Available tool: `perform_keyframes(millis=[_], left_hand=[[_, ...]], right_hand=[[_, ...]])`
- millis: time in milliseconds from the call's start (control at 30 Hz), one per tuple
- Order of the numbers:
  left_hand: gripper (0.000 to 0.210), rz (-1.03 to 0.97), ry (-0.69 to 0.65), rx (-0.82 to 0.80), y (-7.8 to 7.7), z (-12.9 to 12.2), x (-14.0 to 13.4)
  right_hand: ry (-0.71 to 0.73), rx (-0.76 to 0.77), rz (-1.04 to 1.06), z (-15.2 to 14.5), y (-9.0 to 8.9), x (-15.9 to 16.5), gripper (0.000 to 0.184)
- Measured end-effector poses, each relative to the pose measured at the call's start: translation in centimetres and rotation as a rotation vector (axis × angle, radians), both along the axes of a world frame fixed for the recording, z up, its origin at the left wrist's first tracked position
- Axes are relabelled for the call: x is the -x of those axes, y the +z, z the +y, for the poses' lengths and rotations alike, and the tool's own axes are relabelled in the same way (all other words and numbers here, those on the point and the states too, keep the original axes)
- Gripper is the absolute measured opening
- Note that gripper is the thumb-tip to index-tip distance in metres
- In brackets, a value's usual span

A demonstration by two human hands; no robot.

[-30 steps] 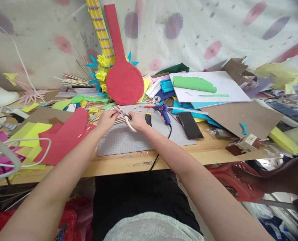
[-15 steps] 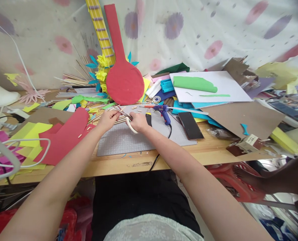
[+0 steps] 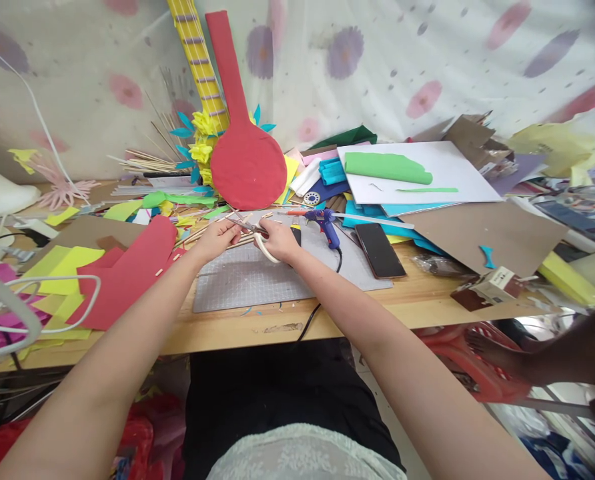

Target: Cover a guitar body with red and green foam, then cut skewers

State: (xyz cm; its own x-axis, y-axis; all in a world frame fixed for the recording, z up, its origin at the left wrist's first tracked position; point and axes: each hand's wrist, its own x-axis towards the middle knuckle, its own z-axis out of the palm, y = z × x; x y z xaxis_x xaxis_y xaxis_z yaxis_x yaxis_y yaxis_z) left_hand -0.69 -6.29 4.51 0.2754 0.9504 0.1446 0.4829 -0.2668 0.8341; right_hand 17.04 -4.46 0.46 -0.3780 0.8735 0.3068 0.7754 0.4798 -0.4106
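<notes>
My right hand (image 3: 280, 241) is closed around the white-handled scissors (image 3: 265, 250), whose metal blades point left toward my other hand. With its fingers pinched, my left hand (image 3: 217, 239) holds what looks like a thin wooden stick at the blades; the fingers partly hide it. Both hands are above the grey cutting mat (image 3: 247, 283), with more thin sticks lying beneath them. Just behind them, a red paper-covered round shape with a long neck (image 3: 250, 167) leans upright. A blue glue gun (image 3: 330, 230) rests on the mat to the right of my right hand.
A phone (image 3: 380, 250) lies at the mat's right edge. Red card (image 3: 127, 280) and yellow paper (image 3: 70, 263) spread at left. A yellow instrument neck with strings (image 3: 197, 60) stands behind. White board (image 3: 467, 177) and brown cardboard (image 3: 487, 233) fill the right side. Another person's leg (image 3: 552, 350) is at lower right.
My two hands stay close together with the scissors between them, and the right hand and scissors have shifted very slightly. The view has moved a little; objects on the table look unchanged.
</notes>
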Motion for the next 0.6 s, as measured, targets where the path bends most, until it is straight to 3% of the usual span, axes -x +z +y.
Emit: perform_keyframes(millis=[100, 233, 367, 600], left_hand=[[0.027, -0.124, -0.031, 0.112, 0.1, -0.1, -0.1], [0.028, -0.128, -0.034, 0.126, 0.3, -0.1, 0.0], [0.03, -0.022, -0.009, 0.023, 0.0, 0.2, 0.2], [0.026, 0.112, 0.174, -0.116, -1.4, 1.2, 0.5]], right_hand=[[-0.003, -0.003, -0.003, -0.1, 0.2, -0.1, 0.023], [-0.033, -0.014, -0.013, -0.4, 0.5, 0.0, 0.026], [-0.083, -0.002, -0.058, -0.6, 0.6, 0.4, 0.029], [-0.07, 0.13, -0.091, -0.1, 0.9, 0.9, 0.03]])
